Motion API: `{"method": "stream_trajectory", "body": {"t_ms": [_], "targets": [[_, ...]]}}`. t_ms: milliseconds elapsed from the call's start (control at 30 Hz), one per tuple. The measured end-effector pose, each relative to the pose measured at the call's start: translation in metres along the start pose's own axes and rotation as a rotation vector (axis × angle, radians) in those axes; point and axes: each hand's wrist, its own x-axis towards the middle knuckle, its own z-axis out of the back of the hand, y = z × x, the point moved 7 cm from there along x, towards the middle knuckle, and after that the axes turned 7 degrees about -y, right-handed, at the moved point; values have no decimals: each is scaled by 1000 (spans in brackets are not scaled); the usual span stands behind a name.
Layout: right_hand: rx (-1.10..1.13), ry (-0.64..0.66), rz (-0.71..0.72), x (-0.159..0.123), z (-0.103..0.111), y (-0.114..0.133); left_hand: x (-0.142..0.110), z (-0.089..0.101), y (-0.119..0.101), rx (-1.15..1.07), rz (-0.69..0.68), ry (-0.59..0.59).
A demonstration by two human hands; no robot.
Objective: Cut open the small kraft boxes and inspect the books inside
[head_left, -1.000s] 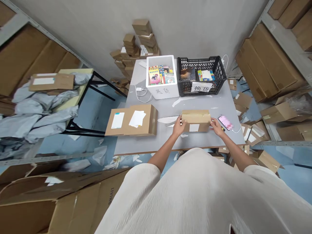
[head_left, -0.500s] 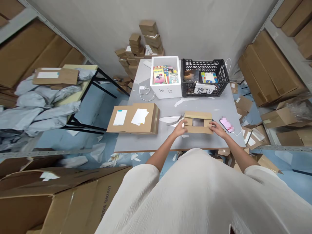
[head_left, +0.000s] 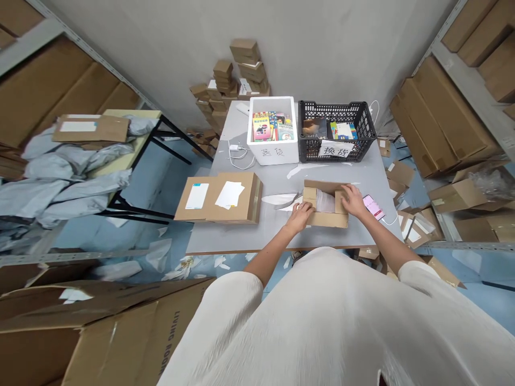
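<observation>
Has a small open carton [head_left: 326, 219] on the bench [head_left: 225, 240], at six o'clock from the black crate [head_left: 309, 151]. Touches its eight o'clock edge with the left hand [head_left: 299, 217], its two o'clock edge with the right hand [head_left: 353, 200], with fingers part-curled on both; can't tell whether gripping.

Counting round the middle of the one bench [head_left: 225, 238]: one white foam bin [head_left: 273, 160] at eleven o'clock, one black plastic crate [head_left: 309, 149] at one, one smartphone [head_left: 373, 206] at three, one opened cardboard box [head_left: 328, 220] at four, two cartons [head_left: 211, 206] at nine. Two hands show: one left hand [head_left: 300, 216], one right hand [head_left: 353, 201].
</observation>
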Motion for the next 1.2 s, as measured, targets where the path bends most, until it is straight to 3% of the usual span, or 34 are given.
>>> {"method": "stream_trajectory", "body": {"t_ms": [233,467,633,733,833,967,1067,1200], "targets": [[-241,330,-54,28,-30,8,15,-2,-7,146,-145,133],[-288,375,-102,32,-37,13,21,-4,-10,277,-219,148],[-309,373,-107,31,-40,15,30,-10,-21,325,-340,224],[-307,370,-98,29,-41,15,35,2,-21,371,-304,184],[-261,373,-113,29,-41,13,27,22,-19,393,-226,70],[-194,367,-126,29,-40,9,9,41,3,404,69,-11],[-158,361,-138,30,-39,6,10,39,21,377,204,76],[-91,377,-155,33,-35,1,38,24,33,271,169,292]]}}
